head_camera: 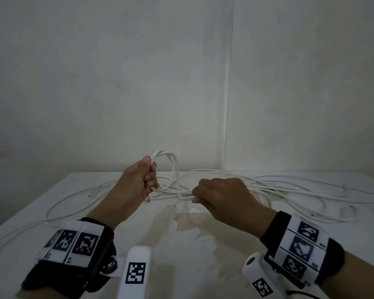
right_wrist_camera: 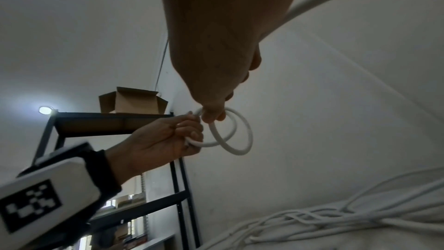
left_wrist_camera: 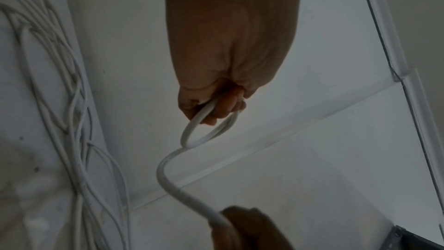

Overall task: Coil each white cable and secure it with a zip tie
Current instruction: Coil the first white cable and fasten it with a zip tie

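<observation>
My left hand [head_camera: 148, 180] is held above the table and grips a small coil [head_camera: 173, 167] of white cable, two or three loops wide. From the coil the cable runs a short way right to my right hand [head_camera: 198, 195], whose fingertips pinch it. In the left wrist view the left hand [left_wrist_camera: 216, 105] holds the coil [left_wrist_camera: 206, 134], and the strand bends down to the right hand [left_wrist_camera: 247, 229]. Seen from the right wrist, the right hand [right_wrist_camera: 213, 115] pinches the cable at the coil [right_wrist_camera: 236, 138], close to the left hand [right_wrist_camera: 173, 140]. I see no zip tie.
Loose white cables [head_camera: 289, 190] sprawl across the back and sides of the stained white table [head_camera: 192, 244], which stands against a white wall. A dark metal shelf [right_wrist_camera: 115, 116] with a cardboard box [right_wrist_camera: 132, 102] on top stands off to the left.
</observation>
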The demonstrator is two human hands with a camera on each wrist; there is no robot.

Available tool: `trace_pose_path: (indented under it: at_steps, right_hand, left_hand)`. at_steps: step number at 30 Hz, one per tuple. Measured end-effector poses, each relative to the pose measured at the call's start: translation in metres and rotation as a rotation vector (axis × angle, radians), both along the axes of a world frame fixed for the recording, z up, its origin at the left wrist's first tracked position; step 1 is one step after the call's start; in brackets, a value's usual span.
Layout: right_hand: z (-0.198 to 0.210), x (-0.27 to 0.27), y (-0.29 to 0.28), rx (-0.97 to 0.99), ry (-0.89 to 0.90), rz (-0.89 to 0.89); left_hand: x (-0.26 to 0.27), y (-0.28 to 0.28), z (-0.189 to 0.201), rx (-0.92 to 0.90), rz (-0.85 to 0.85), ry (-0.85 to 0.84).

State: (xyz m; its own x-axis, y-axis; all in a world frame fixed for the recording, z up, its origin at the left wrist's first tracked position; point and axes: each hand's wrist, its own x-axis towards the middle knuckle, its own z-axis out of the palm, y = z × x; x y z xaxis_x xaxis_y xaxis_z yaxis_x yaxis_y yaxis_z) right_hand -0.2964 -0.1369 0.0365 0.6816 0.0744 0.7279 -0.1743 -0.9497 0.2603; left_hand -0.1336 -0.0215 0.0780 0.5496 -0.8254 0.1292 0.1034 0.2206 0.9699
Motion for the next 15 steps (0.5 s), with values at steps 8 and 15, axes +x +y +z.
trace_pose_path:
  at_steps: [8,15]
  right_hand:
    - [0.014,0.019,0.022,0.084,-0.105,0.196]
    - [0.026,0.020,0.015,0.331,-0.160,0.186]
  left_hand:
    - [-0.020,-0.008,-0.015,0.036,-0.048,-0.236]
    - [-0.033,-0.005,-0.019,0.088,-0.186,-0.296]
